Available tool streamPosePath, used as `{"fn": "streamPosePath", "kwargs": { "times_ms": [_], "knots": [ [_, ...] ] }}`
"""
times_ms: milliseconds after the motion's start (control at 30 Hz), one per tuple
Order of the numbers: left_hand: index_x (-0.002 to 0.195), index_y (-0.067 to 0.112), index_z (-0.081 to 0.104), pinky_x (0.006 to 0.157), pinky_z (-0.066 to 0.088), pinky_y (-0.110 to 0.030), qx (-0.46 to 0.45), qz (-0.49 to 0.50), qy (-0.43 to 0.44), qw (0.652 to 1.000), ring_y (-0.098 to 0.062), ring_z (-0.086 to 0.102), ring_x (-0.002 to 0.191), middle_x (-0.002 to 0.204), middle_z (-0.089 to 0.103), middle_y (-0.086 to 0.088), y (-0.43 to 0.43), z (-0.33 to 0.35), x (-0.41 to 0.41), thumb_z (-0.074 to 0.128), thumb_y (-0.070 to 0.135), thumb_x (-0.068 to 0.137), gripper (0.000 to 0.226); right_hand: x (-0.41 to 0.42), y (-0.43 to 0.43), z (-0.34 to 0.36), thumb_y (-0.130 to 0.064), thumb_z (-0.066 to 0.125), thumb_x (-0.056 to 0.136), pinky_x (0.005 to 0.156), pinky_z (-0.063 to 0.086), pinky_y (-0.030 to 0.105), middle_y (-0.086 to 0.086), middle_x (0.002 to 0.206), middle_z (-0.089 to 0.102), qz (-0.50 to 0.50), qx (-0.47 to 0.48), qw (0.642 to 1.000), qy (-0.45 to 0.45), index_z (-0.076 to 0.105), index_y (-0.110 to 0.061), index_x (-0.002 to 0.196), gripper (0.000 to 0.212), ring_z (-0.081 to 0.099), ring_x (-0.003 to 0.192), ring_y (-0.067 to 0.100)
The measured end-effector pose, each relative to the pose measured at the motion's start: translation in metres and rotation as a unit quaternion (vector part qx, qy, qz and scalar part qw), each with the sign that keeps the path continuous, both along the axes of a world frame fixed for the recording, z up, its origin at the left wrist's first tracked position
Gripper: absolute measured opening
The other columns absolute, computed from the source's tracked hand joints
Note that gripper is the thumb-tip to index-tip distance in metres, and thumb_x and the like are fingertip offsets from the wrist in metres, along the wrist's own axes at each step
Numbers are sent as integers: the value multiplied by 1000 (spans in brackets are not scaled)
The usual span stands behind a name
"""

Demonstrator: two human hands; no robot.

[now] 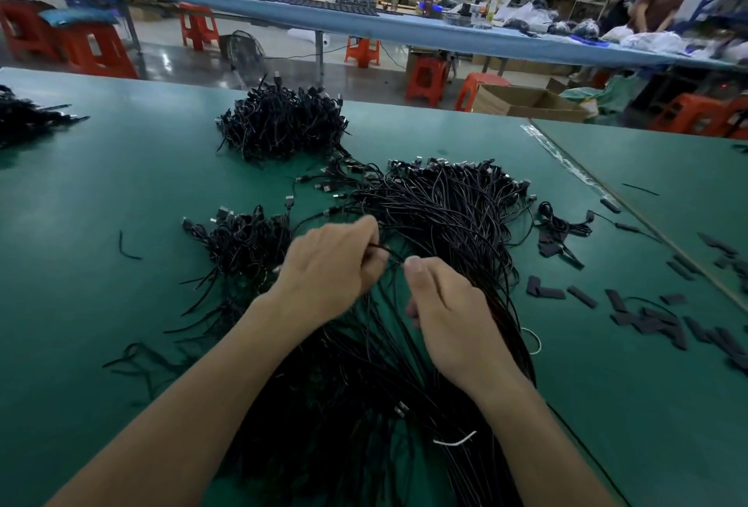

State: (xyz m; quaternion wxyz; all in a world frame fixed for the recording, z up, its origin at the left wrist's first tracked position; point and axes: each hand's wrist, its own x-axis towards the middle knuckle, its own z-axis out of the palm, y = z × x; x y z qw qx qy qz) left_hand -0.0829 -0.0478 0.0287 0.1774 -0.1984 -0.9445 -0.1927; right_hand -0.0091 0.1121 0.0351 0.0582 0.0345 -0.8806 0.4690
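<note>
The left hand [332, 268] has its fingers curled in, pinching a thin black cable [387, 252] at the fingertips. The right hand [449, 316] is just beside it, also curled, thumb pressed forward onto the same cable. A short stretch of cable shows between the two hands, held just above the heap.

Under both hands and forearms lies a broad spread of loose cables [445, 215]. It fans from the near edge of the bench [121, 183] up to a row of plugs at its far end. A white tie [455, 442] lies on this spread near the right forearm.

Just left of the left hand is a smaller pile [243, 239] of bundled cables, with a few stray ends trailing toward the near edge. Farther back, well apart from the hands, stands a taller far pile [283, 126]. Another heap [28, 122] shows at the bench's left edge, partly cut off.

To the right of the spread, short black strips [664, 320] are scattered over the green surface, with one small coiled cable near them.

Beyond the bench are red stools [425, 79], an open cardboard box [526, 102] and a long blue table. A person [659, 0] bends over its far right end.
</note>
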Motion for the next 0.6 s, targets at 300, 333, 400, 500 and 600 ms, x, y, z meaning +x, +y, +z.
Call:
{"fn": "streamPosePath", "kwargs": {
  "times_ms": [300, 333, 400, 500, 600],
  "knots": [
    [64, 21, 63, 54, 35, -25, 246, -162, -294, 909, -5, 36, 44, 48, 38, 12, -18, -10, 24, 34, 61, 96, 59, -14, -2, -8, -34, 53, 101, 43, 31, 13, -12, 52, 44, -63, -33, 991, 110, 64, -21, 76, 30, 43, 45, 3],
    [64, 18, 65, 53, 36, -19, 269, -203, -339, 878, -2, 36, 42, 46, 38, 13, -16, -8, 28, 31, 55, 101, 62, -16, -3, -8, -34, 54, 101, 44, 31, 13, -13, 53, 47, -62, -47, 991, 109, 64, -22, 76, 30, 43, 45, 2],
    [69, 13, 69, 49, 34, -14, 320, -271, -412, 809, -1, 35, 41, 46, 39, 15, -12, -5, 36, 29, 46, 107, 64, -21, -6, -6, -34, 54, 101, 47, 33, 14, -16, 54, 52, -48, -85, 991, 92, 63, -27, 72, 31, 44, 47, 1],
    [76, 15, 74, 46, 23, -21, 421, -290, -447, 734, -9, 23, 46, 51, 29, 9, -9, -4, 39, 38, 54, 100, 57, -24, -7, -7, -35, 52, 102, 49, 35, 23, -13, 52, 48, 3, -102, 994, 42, 61, -30, 63, 40, 40, 49, 3],
    [83, 14, 75, 43, 23, -19, 551, -277, -437, 655, -8, 22, 48, 54, 29, 8, -7, -3, 40, 46, 55, 94, 51, -19, -11, -9, -35, 47, 104, 53, 39, 37, -1, 60, 52, 67, -74, 995, -6, 64, -21, 72, 39, 42, 54, 16]
  ]
}}
